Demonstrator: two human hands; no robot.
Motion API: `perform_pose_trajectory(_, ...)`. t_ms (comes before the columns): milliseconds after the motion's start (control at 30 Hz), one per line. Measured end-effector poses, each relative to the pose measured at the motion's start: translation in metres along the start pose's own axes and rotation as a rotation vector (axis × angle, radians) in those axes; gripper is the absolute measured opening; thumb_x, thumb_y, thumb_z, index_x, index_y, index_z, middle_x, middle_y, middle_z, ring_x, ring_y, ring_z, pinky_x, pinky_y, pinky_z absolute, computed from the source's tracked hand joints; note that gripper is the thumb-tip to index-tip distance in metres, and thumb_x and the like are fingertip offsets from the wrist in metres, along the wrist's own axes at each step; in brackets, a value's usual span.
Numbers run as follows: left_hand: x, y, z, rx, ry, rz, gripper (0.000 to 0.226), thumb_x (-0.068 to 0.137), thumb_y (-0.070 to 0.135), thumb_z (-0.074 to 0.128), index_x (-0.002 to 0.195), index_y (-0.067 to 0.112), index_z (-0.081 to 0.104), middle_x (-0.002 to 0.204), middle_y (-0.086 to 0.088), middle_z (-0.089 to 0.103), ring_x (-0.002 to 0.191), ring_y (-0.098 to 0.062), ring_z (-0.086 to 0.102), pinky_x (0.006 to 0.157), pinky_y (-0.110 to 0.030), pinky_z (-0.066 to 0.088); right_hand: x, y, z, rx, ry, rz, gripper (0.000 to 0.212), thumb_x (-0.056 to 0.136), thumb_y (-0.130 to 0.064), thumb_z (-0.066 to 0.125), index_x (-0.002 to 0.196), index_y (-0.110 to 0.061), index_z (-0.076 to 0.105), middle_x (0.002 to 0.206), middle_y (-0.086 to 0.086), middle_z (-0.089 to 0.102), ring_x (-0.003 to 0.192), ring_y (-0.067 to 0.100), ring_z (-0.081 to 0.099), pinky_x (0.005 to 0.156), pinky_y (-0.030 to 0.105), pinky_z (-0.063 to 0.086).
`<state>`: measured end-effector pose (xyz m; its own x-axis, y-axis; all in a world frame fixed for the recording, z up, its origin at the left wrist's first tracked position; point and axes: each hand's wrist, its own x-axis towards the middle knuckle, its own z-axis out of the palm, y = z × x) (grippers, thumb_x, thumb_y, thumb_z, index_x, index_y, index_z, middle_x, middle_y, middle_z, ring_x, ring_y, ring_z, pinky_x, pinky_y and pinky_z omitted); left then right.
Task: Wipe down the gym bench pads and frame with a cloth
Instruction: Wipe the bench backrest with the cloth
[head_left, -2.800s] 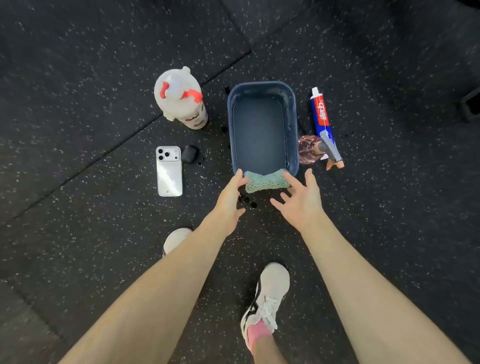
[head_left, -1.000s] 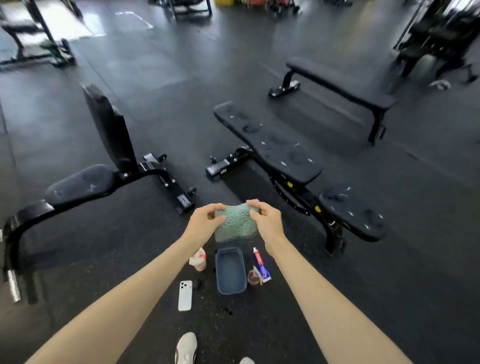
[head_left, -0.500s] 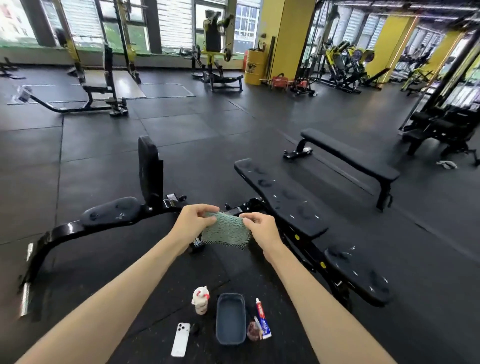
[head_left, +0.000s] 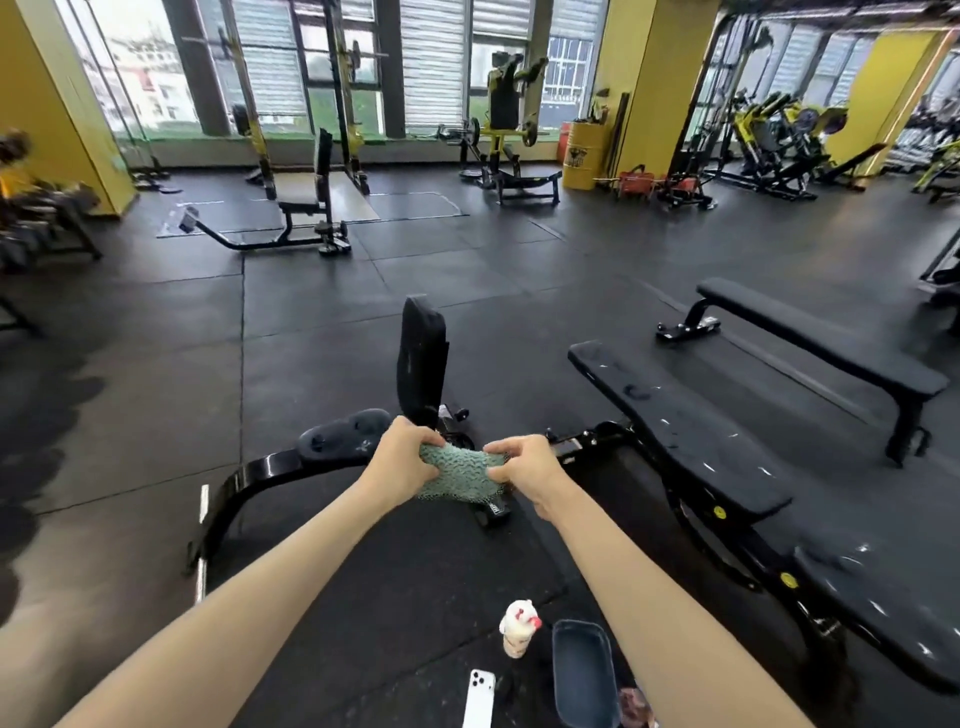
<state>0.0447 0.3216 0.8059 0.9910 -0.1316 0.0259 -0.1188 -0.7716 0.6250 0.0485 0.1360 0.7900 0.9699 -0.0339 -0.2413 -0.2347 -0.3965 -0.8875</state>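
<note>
A green knitted cloth (head_left: 460, 473) is bunched between both hands at chest height. My left hand (head_left: 402, 462) grips its left end and my right hand (head_left: 524, 470) grips its right end. Beyond the hands stands a black adjustable bench (head_left: 343, 439) with its back pad (head_left: 422, 358) raised upright. To the right lies a second black bench (head_left: 680, 426), nearly flat, with a seat pad (head_left: 883, 613) near me. Both show pale smudges on the pads.
On the floor by my feet stand a white spray bottle (head_left: 517, 634), a dark blue basin (head_left: 582, 675) and a white phone (head_left: 479, 699). A third flat bench (head_left: 821, 332) sits at the right rear. Racks and machines line the windows.
I have lifted the cloth off the basin's rim and stood up. The view has risen from the floor to the benches, and the cloth is now more bunched between my hands.
</note>
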Motion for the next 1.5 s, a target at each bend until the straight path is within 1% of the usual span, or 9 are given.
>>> perform_pose_trajectory(167, 0.013, -0.071, -0.056, 0.018, 0.148, -0.012, 0.023, 0.078, -0.007, 0.067, 0.098, 0.004, 0.063, 0.102, -0.004, 0.040, 0.094, -0.022, 0.051, 0.076, -0.012, 0.032, 0.021, -0.043, 0.088, -0.132, 0.061, -0.134, 0.041, 0.073, -0.001, 0.075, 0.112, -0.012, 0.072, 0.093, 0.002, 0.067, 0.082, 0.011, 0.057, 0.075, 0.021, 0.046)
perform_pose_trajectory(300, 0.030, -0.114, -0.077, 0.027, 0.159, 0.020, 0.021, 0.078, -0.013, 0.063, 0.093, 0.001, 0.063, 0.104, -0.004, 0.037, 0.090, -0.015, 0.046, 0.079, -0.009, 0.033, 0.037, -0.066, 0.132, -0.383, 0.112, -0.264, 0.035, 0.082, 0.002, 0.063, 0.115, -0.007, 0.069, 0.115, 0.008, 0.060, 0.104, 0.019, 0.057, 0.083, 0.010, 0.033)
perform_pose_trajectory(467, 0.065, -0.147, -0.085, 0.051, 0.093, 0.054, 0.016, 0.081, -0.008, 0.065, 0.094, 0.001, 0.066, 0.104, 0.001, 0.037, 0.092, -0.013, 0.042, 0.075, -0.012, 0.034, 0.073, -0.077, 0.151, -0.469, 0.125, -0.288, 0.028, 0.085, 0.006, 0.057, 0.110, 0.000, 0.068, 0.109, 0.003, 0.038, 0.095, 0.014, 0.044, 0.076, 0.007, 0.030)
perform_pose_trajectory(633, 0.110, -0.165, -0.086, 0.195, -0.060, 0.048, 0.010, 0.087, 0.008, 0.059, 0.092, 0.015, 0.054, 0.105, 0.000, 0.044, 0.093, -0.024, 0.057, 0.078, -0.039, 0.050, 0.122, -0.085, 0.156, -0.479, 0.123, -0.253, 0.024, 0.084, 0.004, 0.058, 0.102, -0.006, 0.070, 0.112, 0.007, 0.044, 0.090, 0.014, 0.044, 0.066, -0.003, 0.033)
perform_pose_trajectory(733, 0.136, -0.172, -0.094, 0.302, -0.108, -0.012, 0.014, 0.087, 0.014, 0.055, 0.101, 0.016, 0.053, 0.105, 0.001, 0.053, 0.093, -0.020, 0.052, 0.073, -0.032, 0.041, 0.156, -0.090, 0.164, -0.476, 0.080, -0.205, 0.024, 0.083, 0.003, 0.058, 0.101, -0.007, 0.070, 0.115, 0.009, 0.048, 0.096, 0.016, 0.048, 0.068, 0.006, 0.033)
perform_pose_trajectory(1067, 0.249, -0.233, -0.152, -0.329, 0.042, -0.302, 0.017, 0.079, 0.003, 0.068, 0.082, 0.019, 0.066, 0.074, 0.004, 0.064, 0.070, -0.014, 0.057, 0.062, -0.024, 0.043, 0.282, -0.140, 0.201, -0.001, -0.122, 0.012, 0.006, 0.085, -0.021, 0.068, 0.091, -0.021, 0.066, 0.096, 0.003, 0.068, 0.090, 0.019, 0.062, 0.084, 0.035, 0.049)
perform_pose_trajectory(1200, 0.283, -0.259, -0.168, -0.582, 0.034, -0.379, 0.016, 0.083, -0.001, 0.065, 0.074, 0.012, 0.066, 0.048, 0.011, 0.058, 0.042, 0.000, 0.050, 0.043, -0.013, 0.036, 0.322, -0.160, 0.232, 0.277, -0.183, 0.166, 0.007, 0.094, -0.016, 0.054, 0.098, -0.013, 0.060, 0.099, 0.006, 0.064, 0.089, 0.016, 0.059, 0.076, 0.027, 0.047)
perform_pose_trajectory(1400, 0.352, -0.325, -0.186, -0.689, -0.028, -0.414, 0.007, 0.092, 0.015, 0.061, 0.090, 0.009, 0.065, 0.083, -0.004, 0.064, 0.070, -0.014, 0.058, 0.062, -0.022, 0.048, 0.374, -0.194, 0.284, 0.379, -0.173, 0.230, 0.013, 0.101, -0.018, 0.047, 0.112, -0.011, 0.048, 0.101, 0.019, 0.069, 0.068, 0.033, 0.071, 0.056, 0.036, 0.058)
perform_pose_trajectory(1500, 0.395, -0.359, -0.201, -0.743, -0.109, -0.404, 0.009, 0.097, 0.019, 0.055, 0.094, 0.012, 0.059, 0.092, -0.005, 0.063, 0.076, -0.013, 0.061, 0.056, -0.028, 0.054, 0.405, -0.208, 0.313, 0.379, -0.077, 0.201, 0.019, 0.096, -0.015, 0.058, 0.113, -0.012, 0.050, 0.102, 0.016, 0.069, 0.068, 0.028, 0.072, 0.057, 0.036, 0.059)
